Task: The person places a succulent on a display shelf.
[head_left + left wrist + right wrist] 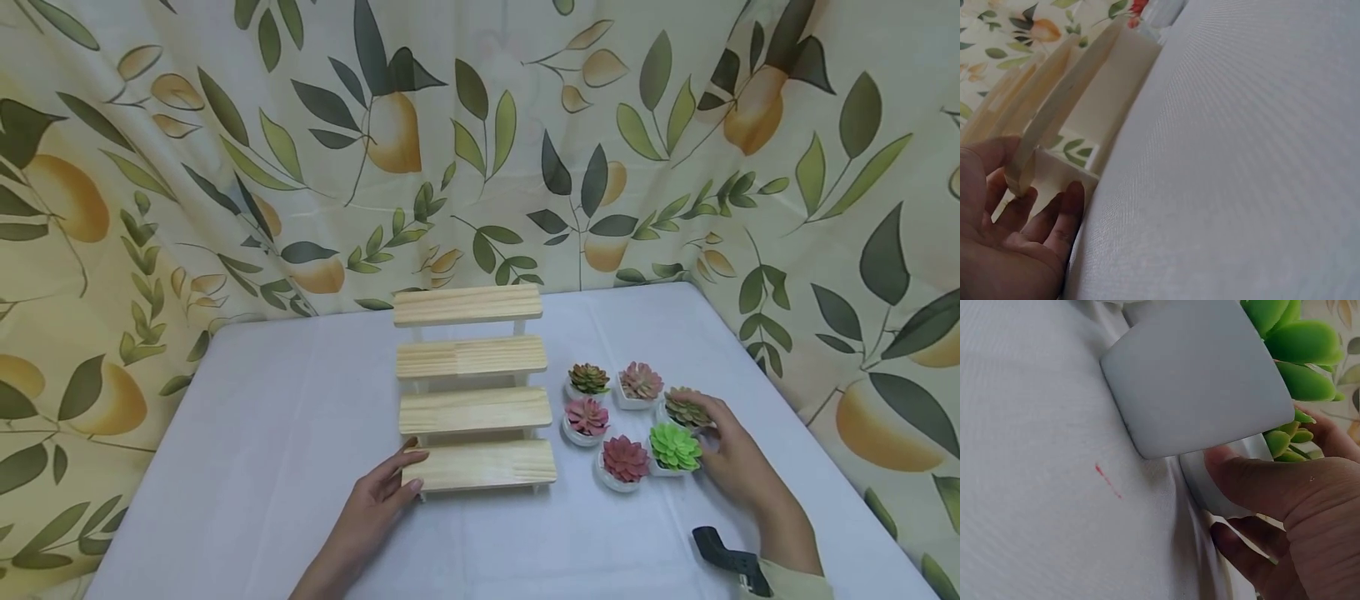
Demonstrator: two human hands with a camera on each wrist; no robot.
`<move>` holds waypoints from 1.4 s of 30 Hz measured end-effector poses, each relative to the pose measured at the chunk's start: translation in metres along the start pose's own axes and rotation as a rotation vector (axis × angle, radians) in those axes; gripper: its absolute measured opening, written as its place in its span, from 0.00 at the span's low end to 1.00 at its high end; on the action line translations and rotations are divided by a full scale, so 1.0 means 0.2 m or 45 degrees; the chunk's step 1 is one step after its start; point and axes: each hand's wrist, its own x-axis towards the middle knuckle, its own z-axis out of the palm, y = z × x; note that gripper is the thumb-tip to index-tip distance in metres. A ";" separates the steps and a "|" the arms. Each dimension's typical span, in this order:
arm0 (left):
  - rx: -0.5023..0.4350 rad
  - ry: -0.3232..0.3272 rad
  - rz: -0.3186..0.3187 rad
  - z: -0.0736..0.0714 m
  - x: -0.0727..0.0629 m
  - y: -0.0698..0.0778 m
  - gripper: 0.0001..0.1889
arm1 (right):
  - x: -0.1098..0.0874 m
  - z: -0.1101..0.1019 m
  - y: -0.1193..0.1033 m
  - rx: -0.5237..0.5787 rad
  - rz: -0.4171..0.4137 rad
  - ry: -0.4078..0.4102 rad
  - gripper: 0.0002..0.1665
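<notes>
A four-tier wooden stand (480,465) with pale boards on white supports stands mid-table. My left hand (378,492) holds the left end of its lowest board; in the left wrist view, the thumb and fingers lie around the board's end (1019,169). To the right, my right hand (727,454) grips a small white pot with a dull green succulent (686,410), partly hidden by the fingers. In the right wrist view, the thumb lies against this round pot (1197,478). A bright green succulent (675,446) in a squarish white pot (1200,381) sits just in front.
Several other potted succulents cluster right of the stand: a dark red one (625,459), a pink one (587,416), a brownish-green one (588,378) and a pale pink one (641,380). A white cloth (300,417) covers the table; a fruit-patterned curtain (480,208) hangs behind.
</notes>
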 end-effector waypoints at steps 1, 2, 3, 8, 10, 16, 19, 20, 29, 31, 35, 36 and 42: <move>-0.003 -0.003 0.003 0.00 0.00 0.00 0.21 | 0.00 0.00 0.00 -0.007 -0.013 0.005 0.55; -0.005 -0.005 0.011 0.00 0.00 0.00 0.21 | 0.00 0.00 0.00 -0.016 -0.027 0.007 0.55; -0.005 -0.006 0.016 0.00 0.00 0.00 0.21 | 0.00 0.00 0.00 -0.023 -0.046 0.010 0.56; -0.004 -0.008 0.027 -0.01 0.00 0.00 0.20 | 0.00 0.00 -0.01 -0.064 -0.089 0.013 0.55; -0.002 -0.007 0.021 -0.01 0.00 -0.01 0.20 | 0.00 0.00 -0.02 -0.074 -0.090 0.011 0.55; -0.002 0.002 -0.004 -0.01 0.00 0.00 0.20 | 0.00 0.00 -0.02 -0.089 -0.093 0.014 0.55; 0.002 -0.006 0.010 -0.01 0.00 0.00 0.20 | 0.00 0.00 -0.02 -0.117 -0.077 0.009 0.55; 0.002 -0.009 0.018 -0.01 0.01 0.00 0.20 | 0.00 0.00 -0.02 -0.121 -0.073 0.008 0.55; 0.019 -0.025 0.023 -0.02 0.00 0.00 0.21 | 0.00 0.01 -0.03 -0.131 -0.100 0.071 0.54; 0.014 -0.028 0.031 -0.02 0.00 0.00 0.21 | 0.01 0.02 -0.04 -0.141 -0.099 0.121 0.53; 0.016 -0.032 0.024 -0.02 0.00 0.00 0.21 | 0.01 0.03 -0.07 -0.138 -0.050 0.262 0.51; 0.020 -0.033 0.020 -0.02 0.00 0.00 0.22 | 0.01 0.03 -0.08 -0.126 -0.038 0.306 0.50; 0.056 -0.028 0.009 -0.01 -0.01 -0.01 0.22 | 0.03 0.03 -0.11 -0.022 0.006 0.560 0.49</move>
